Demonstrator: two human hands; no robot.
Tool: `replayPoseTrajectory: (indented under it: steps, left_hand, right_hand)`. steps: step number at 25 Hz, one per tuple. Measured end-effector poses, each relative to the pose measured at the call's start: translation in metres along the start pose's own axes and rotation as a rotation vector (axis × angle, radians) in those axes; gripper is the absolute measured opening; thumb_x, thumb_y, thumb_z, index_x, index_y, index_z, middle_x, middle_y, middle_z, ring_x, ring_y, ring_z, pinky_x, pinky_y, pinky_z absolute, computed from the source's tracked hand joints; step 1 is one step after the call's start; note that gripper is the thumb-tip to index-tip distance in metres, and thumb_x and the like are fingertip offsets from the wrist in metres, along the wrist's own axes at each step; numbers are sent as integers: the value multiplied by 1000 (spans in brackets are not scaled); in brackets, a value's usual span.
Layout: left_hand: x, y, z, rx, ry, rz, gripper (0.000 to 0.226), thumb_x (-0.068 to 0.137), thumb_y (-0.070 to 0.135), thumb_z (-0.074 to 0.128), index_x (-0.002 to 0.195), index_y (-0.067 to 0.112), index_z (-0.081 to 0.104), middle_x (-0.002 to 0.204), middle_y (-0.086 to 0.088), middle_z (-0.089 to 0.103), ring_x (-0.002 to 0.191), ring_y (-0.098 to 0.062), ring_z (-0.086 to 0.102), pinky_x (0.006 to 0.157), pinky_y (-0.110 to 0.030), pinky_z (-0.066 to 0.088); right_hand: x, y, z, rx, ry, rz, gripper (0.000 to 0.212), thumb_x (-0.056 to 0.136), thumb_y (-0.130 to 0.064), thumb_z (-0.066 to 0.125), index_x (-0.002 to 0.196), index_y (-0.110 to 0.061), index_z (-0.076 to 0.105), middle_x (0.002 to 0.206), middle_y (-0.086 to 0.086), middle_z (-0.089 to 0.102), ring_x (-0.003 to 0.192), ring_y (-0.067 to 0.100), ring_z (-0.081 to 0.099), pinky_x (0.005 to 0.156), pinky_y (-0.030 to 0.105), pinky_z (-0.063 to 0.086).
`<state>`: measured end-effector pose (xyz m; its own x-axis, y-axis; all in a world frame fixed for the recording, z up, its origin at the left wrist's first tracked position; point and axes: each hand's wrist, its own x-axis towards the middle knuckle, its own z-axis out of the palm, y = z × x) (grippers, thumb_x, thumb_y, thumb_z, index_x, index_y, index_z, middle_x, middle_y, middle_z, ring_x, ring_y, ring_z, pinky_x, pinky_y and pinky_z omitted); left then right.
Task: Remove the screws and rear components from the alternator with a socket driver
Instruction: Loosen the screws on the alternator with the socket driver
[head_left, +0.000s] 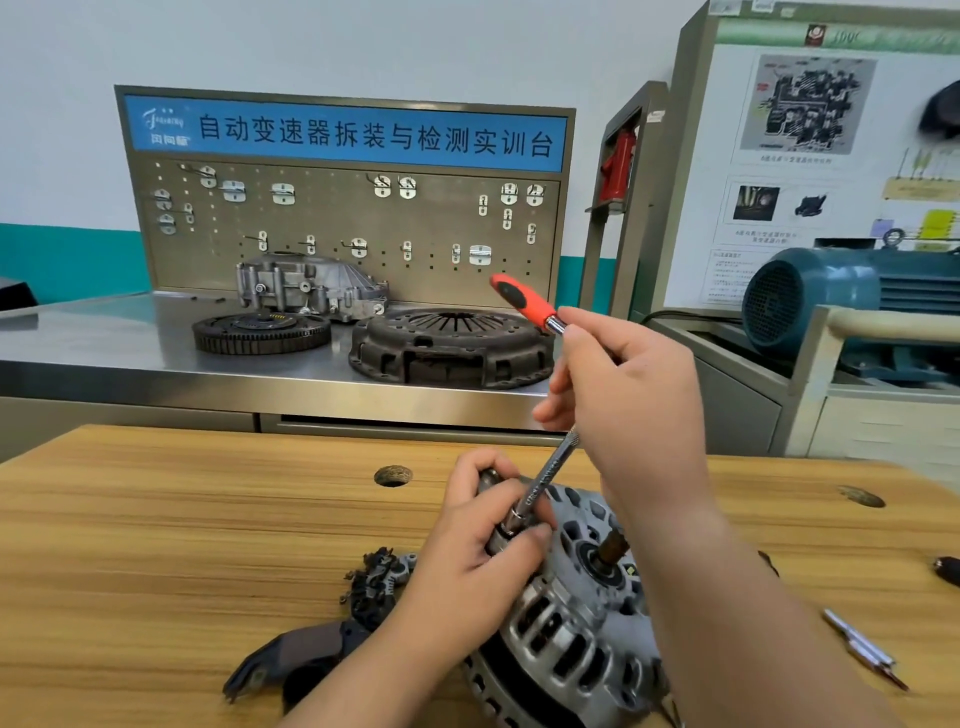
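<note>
The alternator (571, 613) is laid on the table (156, 519), at its near edge. Just left of the alternator, a cover (301, 660) and a cluster of small parts (379, 577) are laid. A hole (393, 475) is cut into the table behind the alternator. The socket driver (540, 483) is set on the alternator, tilted up and back, held low by the left hand (478, 551) and higher by the right hand (628, 384). A slim tool (862, 649) is laid right of the alternator. Well behind the alternator, a flywheel (262, 332), a clutch pressure plate (452, 345) and a cast housing (311, 286) are set on a second table (104, 338), before a pegboard (337, 223). Behind and right of the alternator, an electric motor (810, 296) is mounted.
</note>
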<state>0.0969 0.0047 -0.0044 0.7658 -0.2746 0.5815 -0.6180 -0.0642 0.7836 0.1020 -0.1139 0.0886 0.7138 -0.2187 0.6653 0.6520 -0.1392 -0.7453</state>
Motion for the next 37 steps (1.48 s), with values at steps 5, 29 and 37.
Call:
replayPoseTrajectory:
  steps: [5,29,37]
  left_hand:
    - [4,-4,-2,-134,-17,-74,29,88,41,42,82,37,70,113,12,40,100,0,51,84,-12,40]
    - [3,2,-25,-176,-231,-129,24,81,46,54,80,29,72,118,14,41,114,-4,47,101,-31,41]
    - [4,4,-25,-278,-200,-172,21,81,37,59,74,22,71,118,4,41,105,-10,52,92,-31,47]
  right_hand:
    - [8,-2,-8,445,-454,102,30,90,-10,49,102,-20,75,56,1,55,41,14,53,43,22,45]
    - [8,-8,-12,682,-671,146,23,84,-10,60,101,-15,76,68,6,71,52,11,66,50,22,54]
    - [-12,-11,5,150,-35,20,25,93,-10,53,108,-22,68,78,-1,75,66,13,72,64,26,58]
